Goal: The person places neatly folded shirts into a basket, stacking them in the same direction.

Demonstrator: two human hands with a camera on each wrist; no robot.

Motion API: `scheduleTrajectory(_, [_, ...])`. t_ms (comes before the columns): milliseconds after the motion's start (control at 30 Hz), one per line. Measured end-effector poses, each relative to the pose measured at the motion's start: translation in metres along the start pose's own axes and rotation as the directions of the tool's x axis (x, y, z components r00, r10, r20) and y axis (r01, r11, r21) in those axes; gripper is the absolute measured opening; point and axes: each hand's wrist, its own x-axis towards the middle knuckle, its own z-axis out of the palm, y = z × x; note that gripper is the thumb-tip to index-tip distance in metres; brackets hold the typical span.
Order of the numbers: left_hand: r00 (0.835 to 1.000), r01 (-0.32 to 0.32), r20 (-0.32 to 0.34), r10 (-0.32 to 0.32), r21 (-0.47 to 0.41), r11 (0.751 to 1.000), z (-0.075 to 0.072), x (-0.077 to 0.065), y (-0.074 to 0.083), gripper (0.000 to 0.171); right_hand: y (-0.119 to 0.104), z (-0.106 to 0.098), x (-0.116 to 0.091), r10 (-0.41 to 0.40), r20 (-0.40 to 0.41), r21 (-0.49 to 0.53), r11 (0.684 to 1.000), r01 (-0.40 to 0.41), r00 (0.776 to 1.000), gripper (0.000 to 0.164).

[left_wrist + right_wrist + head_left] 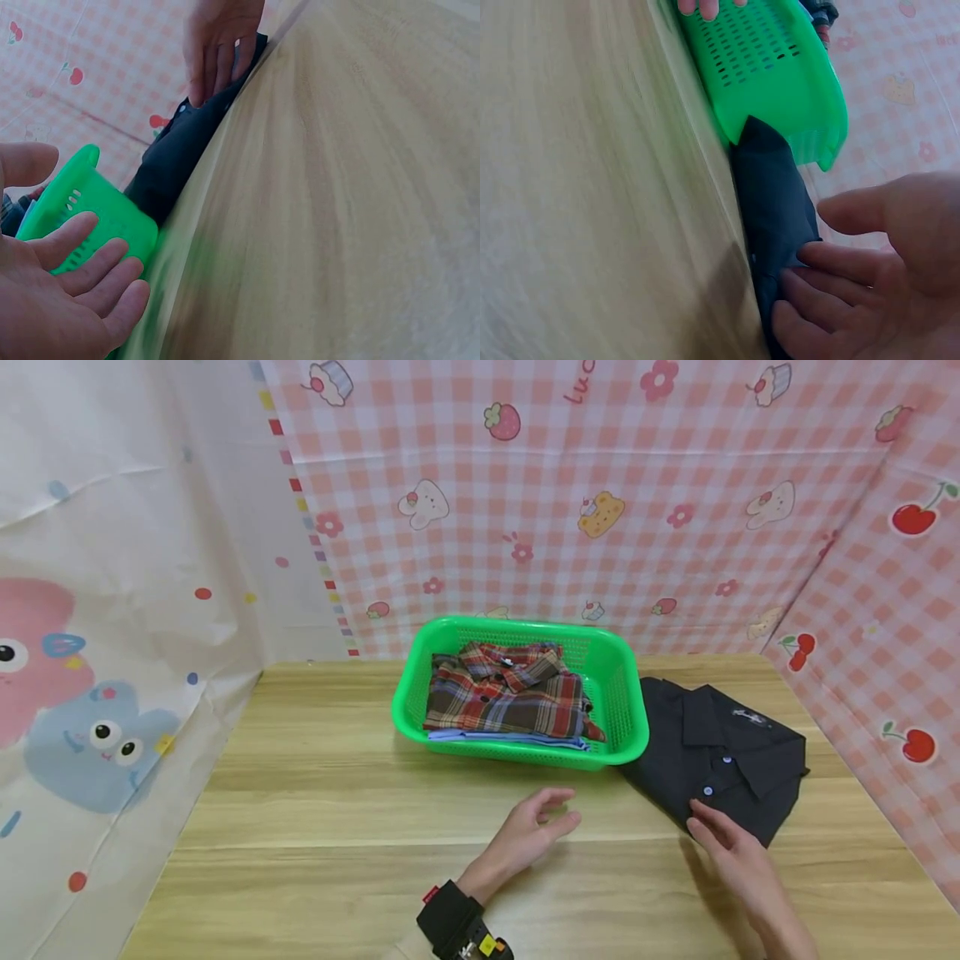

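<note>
A folded black shirt with a collar and pale buttons lies on the table, right of the green basket. My right hand is at the shirt's front edge; in the right wrist view its loosely bent fingers overlap the dark cloth, thumb apart. My left hand hovers in front of the basket, holding nothing, its fingers spread in the left wrist view. Inside the basket a folded plaid shirt rests on top of a folded blue cloth.
The wooden table runs back to a pink checked wall covering. A white patterned sheet hangs at the left, and another checked sheet borders the right side. A black band with a device is strapped to my left wrist.
</note>
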Motion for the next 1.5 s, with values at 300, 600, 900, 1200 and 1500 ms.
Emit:
scheduleTrajectory(300, [1.0,-0.009,0.009,0.009,-0.032,0.999,0.003,-0.003,0.0,0.049,0.007,-0.007,-0.007,-0.025,0.052,-0.006,1.0,0.026,0.998,0.072])
scheduleTrajectory(600, [1.0,-0.011,0.013,0.011,-0.028,1.0,0.007,-0.005,0.002,0.048,0.002,-0.007,-0.012,-0.042,0.032,-0.138,0.989,0.046,0.999,0.071])
scheduleTrajectory(900, [1.0,-0.008,0.013,0.009,-0.026,1.0,0.005,-0.004,0.0,0.048,-0.001,0.013,-0.01,-0.284,-0.203,-0.289,0.932,0.22,0.937,0.044])
scheduleTrajectory(1200, [1.0,-0.007,0.016,0.007,-0.024,1.0,0.006,-0.003,0.0,0.05,0.001,0.019,0.0,-0.436,-0.289,-0.366,0.873,0.323,0.852,0.036])
scheduleTrajectory(1500, [1.0,-0.02,0.011,0.021,-0.04,0.999,0.007,-0.005,0.002,0.047,-0.002,0.019,0.008,-0.41,-0.292,-0.41,0.87,0.274,0.864,0.032])
